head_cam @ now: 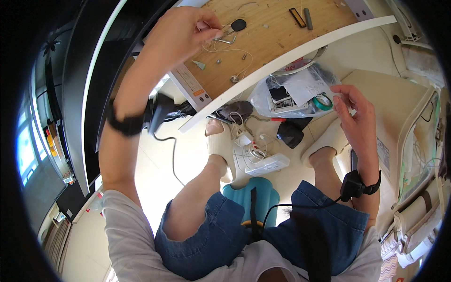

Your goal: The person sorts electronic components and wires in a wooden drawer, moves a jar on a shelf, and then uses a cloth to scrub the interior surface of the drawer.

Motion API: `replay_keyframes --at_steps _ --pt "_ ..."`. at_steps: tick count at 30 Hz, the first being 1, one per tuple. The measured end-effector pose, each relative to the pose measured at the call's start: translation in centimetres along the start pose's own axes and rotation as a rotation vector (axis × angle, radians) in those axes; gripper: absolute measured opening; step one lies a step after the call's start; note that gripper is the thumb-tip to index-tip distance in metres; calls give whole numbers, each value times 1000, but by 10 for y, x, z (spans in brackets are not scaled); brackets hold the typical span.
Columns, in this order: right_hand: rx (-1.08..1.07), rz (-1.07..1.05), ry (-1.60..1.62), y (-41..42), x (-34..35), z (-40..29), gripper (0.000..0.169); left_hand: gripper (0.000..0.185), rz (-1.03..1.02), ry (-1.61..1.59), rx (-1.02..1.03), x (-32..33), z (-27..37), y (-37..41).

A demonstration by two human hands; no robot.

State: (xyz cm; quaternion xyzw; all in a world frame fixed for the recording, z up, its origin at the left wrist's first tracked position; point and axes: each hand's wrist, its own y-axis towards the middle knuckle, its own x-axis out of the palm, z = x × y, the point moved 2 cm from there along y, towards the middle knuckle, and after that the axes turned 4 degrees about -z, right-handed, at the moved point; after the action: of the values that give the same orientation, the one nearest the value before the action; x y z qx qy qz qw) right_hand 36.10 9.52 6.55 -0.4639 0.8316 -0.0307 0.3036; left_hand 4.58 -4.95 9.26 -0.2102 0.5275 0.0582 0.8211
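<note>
My left hand reaches into an open wooden-bottomed drawer, its fingertips pinched at a thin pale string and small metal pieces. Just beside the fingertips lie a black round-headed object and a hex key. Pale string loops across the drawer bottom. A screw, a small metal disc and a pale green piece lie near it. My right hand hangs with thumb and fingers apart beside a clear plastic bag holding a green tape roll and papers.
The drawer's white front edge curves across the view. Below are a power strip with tangled cables, a black pouch and a teal stool between my legs. A beige cabinet stands at the right, a black panel at the left.
</note>
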Motion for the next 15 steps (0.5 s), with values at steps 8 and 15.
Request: replay_keyframes --at_steps 8,15 --pt "-1 -33 11 7 4 -2 16 21 -95 45 -59 69 -46 53" --pt "-49 -27 -25 9 7 -3 17 16 -50 -12 -35 74 -54 46"
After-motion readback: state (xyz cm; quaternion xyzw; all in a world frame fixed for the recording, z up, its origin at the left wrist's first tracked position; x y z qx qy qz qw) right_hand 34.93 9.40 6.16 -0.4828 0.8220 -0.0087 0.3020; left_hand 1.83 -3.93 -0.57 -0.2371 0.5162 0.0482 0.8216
